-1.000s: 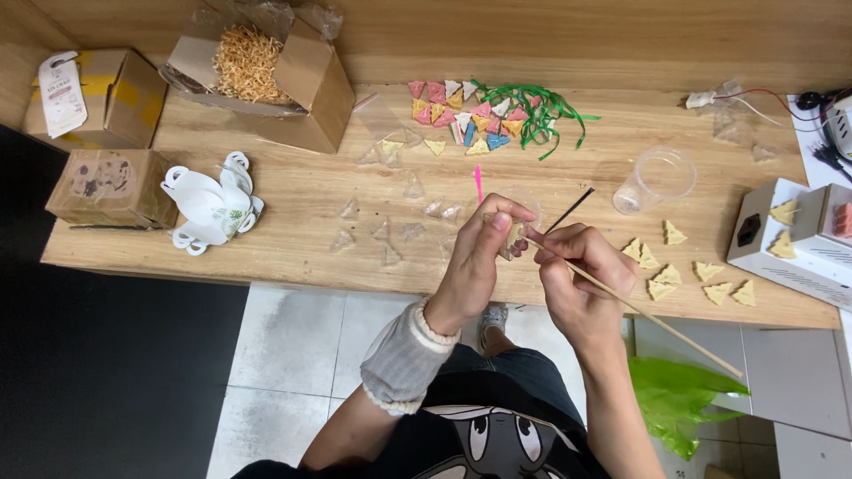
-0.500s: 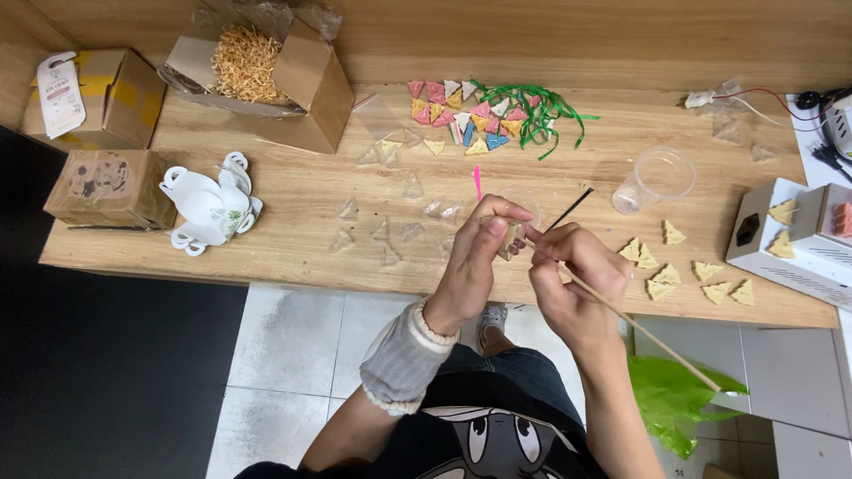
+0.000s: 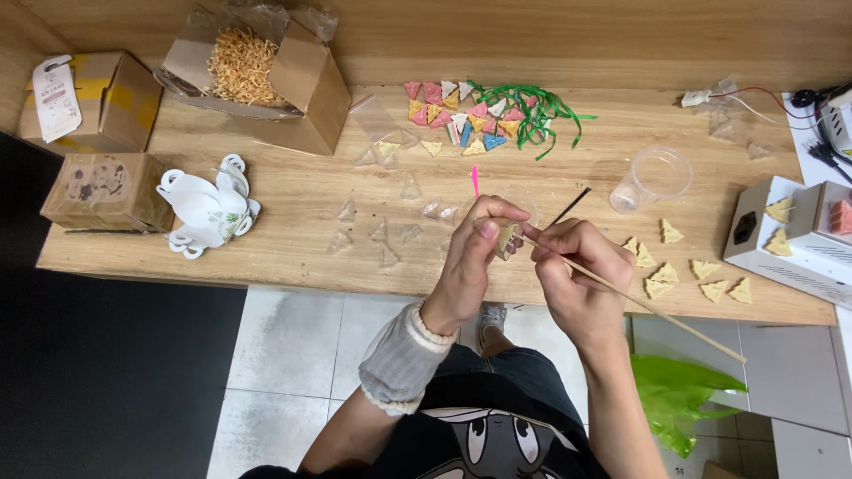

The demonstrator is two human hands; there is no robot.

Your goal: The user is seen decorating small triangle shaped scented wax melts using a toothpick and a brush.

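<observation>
My left hand (image 3: 469, 259) pinches a small cream triangular piece (image 3: 507, 238) over the front edge of the wooden table (image 3: 293, 200). My right hand (image 3: 577, 275) grips a long thin wooden stick (image 3: 661, 316) whose tip touches that piece. Small clear triangular bags (image 3: 383, 232) lie on the table just left of my hands. Several cream triangular pieces (image 3: 683, 270) lie to the right. A heap of pink, white and blue triangles (image 3: 457, 113) sits farther back beside green ribbon (image 3: 534, 111).
A clear plastic cup (image 3: 652, 177) lies on its side at the right. An open cardboard box of straw filler (image 3: 257, 75), two closed boxes (image 3: 98, 191) and white paper shapes (image 3: 209, 211) stand left. A white machine (image 3: 785, 235) is at the right edge. Green bag (image 3: 683, 395) on the floor.
My hands have stayed nearly in place; the stick's tip has shifted slightly against the piece pinched in my left hand.
</observation>
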